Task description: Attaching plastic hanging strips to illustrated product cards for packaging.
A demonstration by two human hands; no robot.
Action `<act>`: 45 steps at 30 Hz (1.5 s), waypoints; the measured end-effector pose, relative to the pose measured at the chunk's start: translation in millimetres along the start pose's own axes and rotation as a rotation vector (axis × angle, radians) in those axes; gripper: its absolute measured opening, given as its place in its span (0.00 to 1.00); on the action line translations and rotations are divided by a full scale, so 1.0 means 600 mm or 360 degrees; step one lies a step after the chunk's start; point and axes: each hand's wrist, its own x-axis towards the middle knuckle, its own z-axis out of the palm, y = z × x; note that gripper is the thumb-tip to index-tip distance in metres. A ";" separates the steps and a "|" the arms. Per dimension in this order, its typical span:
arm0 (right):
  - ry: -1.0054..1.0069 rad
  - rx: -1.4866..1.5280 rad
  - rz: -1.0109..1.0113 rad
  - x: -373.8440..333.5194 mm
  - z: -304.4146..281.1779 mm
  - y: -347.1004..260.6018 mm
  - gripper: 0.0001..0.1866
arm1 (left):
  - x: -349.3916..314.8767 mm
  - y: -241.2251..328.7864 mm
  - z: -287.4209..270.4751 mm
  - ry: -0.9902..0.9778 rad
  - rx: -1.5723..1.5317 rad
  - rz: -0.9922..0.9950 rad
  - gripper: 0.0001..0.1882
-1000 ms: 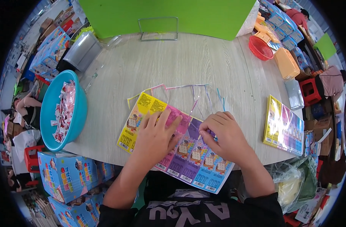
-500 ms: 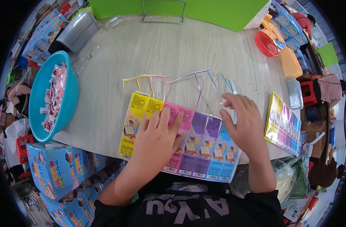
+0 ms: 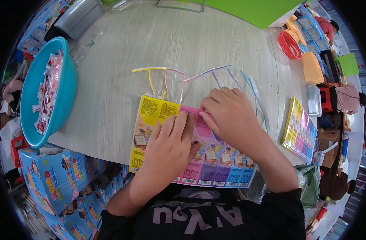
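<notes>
A printed card sheet (image 3: 145, 132) in yellow, pink, purple and blue columns lies at the table's near edge. My left hand (image 3: 167, 148) rests on it with fingers stretched out across the yellow and pink columns. My right hand (image 3: 233, 116) is closed, thumb and fingertips pinching at the sheet's upper part by the pink column; its fingers hide most of what they grip. Beyond the sheet's top edge lies a thin, coloured offcut strip (image 3: 199, 75) with narrow side strands, partly torn away. Some strands run under my right hand.
A turquoise basin (image 3: 71, 90) of small wrapped packets stands at left, above blue printed boxes (image 3: 51, 172). More printed sheets (image 3: 299, 128) lie at right, near a red basket (image 3: 290, 45) and a clear plastic box (image 3: 314, 102). A green board (image 3: 251, 10) stands at the back.
My right hand has moved left from the blue columns to the pink one and closed there. The offcut strip's right end has shifted. My left hand stays on the sheet.
</notes>
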 end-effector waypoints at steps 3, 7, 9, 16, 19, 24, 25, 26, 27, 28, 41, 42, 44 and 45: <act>0.0029 0.0046 0.0006 0.001 0.007 0.001 0.06 | -0.001 -0.008 0.002 -0.0001 -0.0022 0.0016 0.33; 0.0054 0.0005 -0.0009 0.007 0.010 -0.002 0.06 | 0.002 -0.016 0.004 0.0015 -0.0020 0.0031 0.33; 0.0080 -0.0027 -0.0030 0.006 0.013 -0.004 0.06 | 0.004 -0.018 0.004 0.0072 0.0051 0.0067 0.32; 0.0053 0.0195 0.0043 0.005 0.004 -0.001 0.05 | 0.003 -0.017 0.008 0.0034 -0.0038 0.0051 0.33; 0.0140 0.0235 0.0020 0.009 0.011 0.001 0.05 | 0.002 -0.018 0.009 0.0029 -0.0034 0.0036 0.33; -0.0028 0.0542 0.0134 0.004 0.008 0.010 0.06 | 0.002 -0.015 0.008 0.0018 -0.0098 0.0025 0.33; -0.0052 0.0553 0.0137 0.006 0.010 0.014 0.06 | 0.003 -0.016 0.006 0.0003 -0.0114 0.0010 0.33; -0.0050 0.0588 0.0101 0.012 0.012 0.020 0.06 | 0.006 -0.019 0.002 -0.0004 -0.0112 0.0002 0.33; -0.0053 0.0623 0.0068 0.013 0.014 0.024 0.06 | 0.007 -0.021 0.002 -0.0013 -0.0115 -0.0005 0.33; -0.0083 0.0632 0.0074 0.012 0.016 0.027 0.06 | 0.005 -0.020 0.004 0.0008 -0.0062 0.0000 0.33; -0.0001 0.0617 0.0059 0.010 0.021 0.025 0.06 | 0.005 -0.021 0.006 -0.0018 -0.0061 0.0009 0.32; 0.0021 0.0599 0.0063 0.009 0.022 0.023 0.06 | 0.005 -0.021 0.005 -0.0023 -0.0080 0.0009 0.32; 0.0044 0.0568 0.0062 0.007 0.023 0.021 0.06 | 0.004 -0.020 0.004 -0.0031 -0.0093 0.0013 0.32; 0.0062 0.0532 0.0059 0.006 0.024 0.020 0.06 | 0.004 -0.020 0.005 -0.0017 -0.0083 0.0020 0.33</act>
